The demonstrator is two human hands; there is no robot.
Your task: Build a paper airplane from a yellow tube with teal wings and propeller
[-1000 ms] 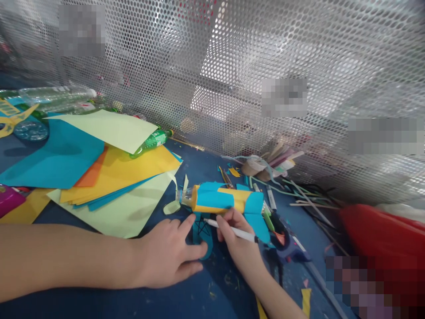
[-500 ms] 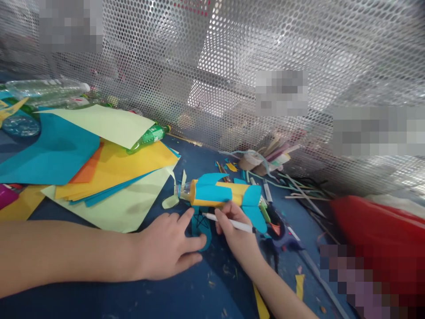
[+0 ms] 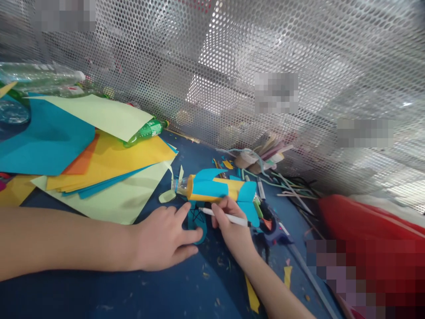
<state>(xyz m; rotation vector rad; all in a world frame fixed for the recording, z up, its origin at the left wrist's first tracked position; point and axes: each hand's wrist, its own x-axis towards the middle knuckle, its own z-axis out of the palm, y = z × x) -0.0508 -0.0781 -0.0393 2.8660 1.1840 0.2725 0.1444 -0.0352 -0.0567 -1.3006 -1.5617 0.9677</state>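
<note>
My right hand [image 3: 232, 223] pinches a white marker [image 3: 226, 215], its tip at a star drawn in black on a blue paper piece [image 3: 200, 235] with a rounded end. My left hand [image 3: 166, 239] lies spread out, its fingertips pressing on the left side of that piece. Just beyond both hands lies a plastic bottle [image 3: 181, 186] on its side, wrapped in yellow paper with blue paper fins [image 3: 247, 192]. The upper end of the blue piece meets the bottle's near side; whether it is attached I cannot tell.
Coloured paper sheets [image 3: 116, 153] pile up at the left, a green bottle [image 3: 146, 133] among them. Clear bottles [image 3: 40, 75] lie behind. A glue gun [image 3: 274, 232] and yellow scraps [image 3: 287, 277] are at the right. Perforated metal mesh [image 3: 159, 57] closes off the back; red fabric [image 3: 361, 221] lies right.
The view has shifted slightly, so everything sits a little further left and higher. The marker tip has moved slightly over the star. Both hands keep nearly the same pose.
</note>
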